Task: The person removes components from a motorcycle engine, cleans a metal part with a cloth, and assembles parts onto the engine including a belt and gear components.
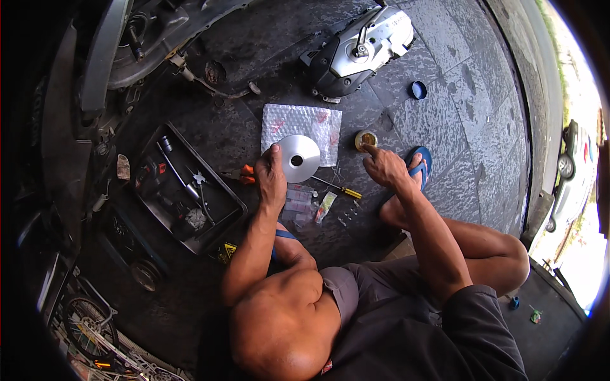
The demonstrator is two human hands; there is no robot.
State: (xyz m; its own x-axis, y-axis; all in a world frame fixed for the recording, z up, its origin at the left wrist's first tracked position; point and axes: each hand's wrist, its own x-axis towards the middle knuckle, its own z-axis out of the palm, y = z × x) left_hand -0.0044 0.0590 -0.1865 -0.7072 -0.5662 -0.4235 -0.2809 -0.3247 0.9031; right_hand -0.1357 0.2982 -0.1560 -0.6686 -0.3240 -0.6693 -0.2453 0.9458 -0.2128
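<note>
My left hand (pixel 272 174) grips a silver metal disc (pixel 304 152) with a central hole, thumb on its face, above bubble wrap (pixel 286 117). My right hand (pixel 384 166) has its index finger at the mouth of a small open tin of yellowish grease (pixel 366 136); its other fingers are curled, their contents hidden. A blue lid (pixel 418 90) lies farther up. Below the disc are a yellow-handled screwdriver (pixel 350 192), small plastic bags (pixel 298 203) and a light packet (pixel 325 207). Orange-handled pliers (pixel 246 174) lie beside my left hand.
A black tray (pixel 234 209) of tools lies at left. A motorcycle (pixel 95 70) fills the upper left, a silver engine cover (pixel 372 44) the top. A bicycle (pixel 89 324) is at lower left. A car (pixel 570 168) stands outside at right. My sandalled feet flank the work.
</note>
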